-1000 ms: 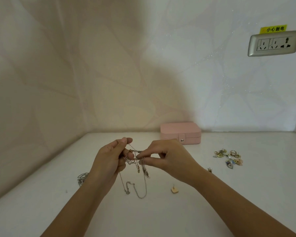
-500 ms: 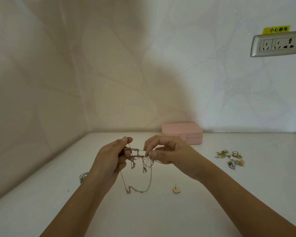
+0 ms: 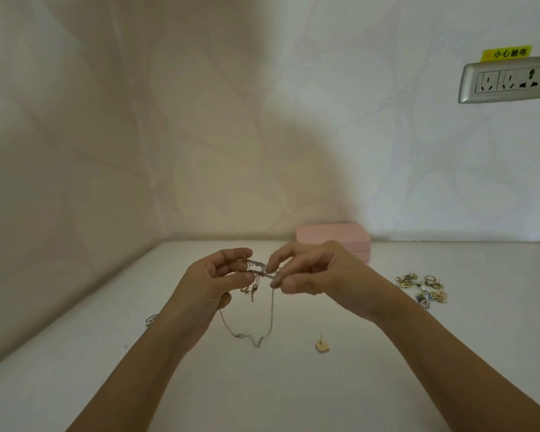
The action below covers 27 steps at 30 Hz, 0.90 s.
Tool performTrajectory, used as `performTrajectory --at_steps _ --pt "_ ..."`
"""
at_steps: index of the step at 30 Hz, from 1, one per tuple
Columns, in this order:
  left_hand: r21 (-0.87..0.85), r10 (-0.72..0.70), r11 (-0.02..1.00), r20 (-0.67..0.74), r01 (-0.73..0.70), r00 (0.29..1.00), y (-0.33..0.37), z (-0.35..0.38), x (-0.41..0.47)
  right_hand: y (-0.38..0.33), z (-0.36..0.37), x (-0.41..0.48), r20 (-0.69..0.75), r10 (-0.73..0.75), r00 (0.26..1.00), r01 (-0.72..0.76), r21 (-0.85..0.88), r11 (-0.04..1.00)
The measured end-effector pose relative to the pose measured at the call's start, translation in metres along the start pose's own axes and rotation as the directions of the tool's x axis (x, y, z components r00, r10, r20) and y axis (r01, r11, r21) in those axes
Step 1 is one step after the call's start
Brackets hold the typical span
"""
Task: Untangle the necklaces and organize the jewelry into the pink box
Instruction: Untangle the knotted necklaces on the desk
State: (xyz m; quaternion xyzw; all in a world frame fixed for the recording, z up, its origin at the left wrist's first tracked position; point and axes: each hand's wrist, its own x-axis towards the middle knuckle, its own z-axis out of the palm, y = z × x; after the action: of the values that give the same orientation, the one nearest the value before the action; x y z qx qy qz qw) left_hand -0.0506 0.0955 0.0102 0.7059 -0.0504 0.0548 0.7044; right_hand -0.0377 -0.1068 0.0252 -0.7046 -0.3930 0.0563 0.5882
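- Head view: both hands are held up over a white table (image 3: 293,394), close together.
- The left hand (image 3: 209,285) pinches one end of the tangled necklaces (image 3: 258,275) between thumb and fingers.
- The right hand (image 3: 321,275) pinches the other end – its fingers are curled and its thumb is pressed on the chains.
- The necklaces are in the air between the two hands, pulled into a short knotted bar. Small bits dangle from it.
- One thin chain loop (image 3: 270,322) hangs down from the knot, and its low end looks to touch the table.
- The pink box (image 3: 334,236) sits at the back by the wall, shut, just behind the right hand.
- A little pile of earrings (image 3: 423,288) lies on the table to the right, well apart from the hands.
- One small stud earring (image 3: 322,347) lies alone under the right wrist, pin pointing up.
- Another silver chain (image 3: 152,319) peeks out from behind the left arm.
- A wall socket (image 3: 507,80) is up on the right – a yellow sticker (image 3: 507,53) sits above it.
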Motion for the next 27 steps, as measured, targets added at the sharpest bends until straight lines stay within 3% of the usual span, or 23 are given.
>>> performTrajectory --at_steps 2,5,8,12,18,23,27 --pt "0.022 0.014 1.0 -0.007 -0.013 1.0 0.001 -0.002 -0.001 -0.003 0.0 -0.001 0.028 0.016 0.999 -0.014 -0.065 0.998" --pt "0.184 0.126 0.976 -0.052 -0.115 0.991 0.0 -0.003 -0.001 -0.004 0.001 -0.001 -0.06 0.011 0.998 -0.021 -0.159 0.987" --pt "0.411 0.28 0.884 -0.09 -0.221 0.956 -0.005 -0.001 -0.001 0.002 0.0 0.001 -0.198 0.028 0.98 -0.086 -0.295 0.952" --pt "0.543 0.357 0.797 -0.07 -0.265 0.931 -0.01 0.001 0.001 0.008 0.001 0.003 -0.262 0.128 0.956 -0.209 -0.311 0.927" --pt "0.557 0.314 0.785 0.019 -0.271 0.949 -0.016 0.01 0.0 0.013 0.004 0.002 -0.179 0.3 0.937 -0.346 -0.359 0.867" --pt "0.429 0.223 0.876 0.046 -0.221 0.974 -0.016 0.014 -0.001 0.014 0.004 0.002 -0.108 0.316 0.943 -0.332 -0.384 0.862" --pt "0.412 0.22 0.881 0.077 -0.232 0.972 -0.016 0.018 -0.003 0.014 0.006 0.002 -0.096 0.282 0.955 -0.296 -0.405 0.865"
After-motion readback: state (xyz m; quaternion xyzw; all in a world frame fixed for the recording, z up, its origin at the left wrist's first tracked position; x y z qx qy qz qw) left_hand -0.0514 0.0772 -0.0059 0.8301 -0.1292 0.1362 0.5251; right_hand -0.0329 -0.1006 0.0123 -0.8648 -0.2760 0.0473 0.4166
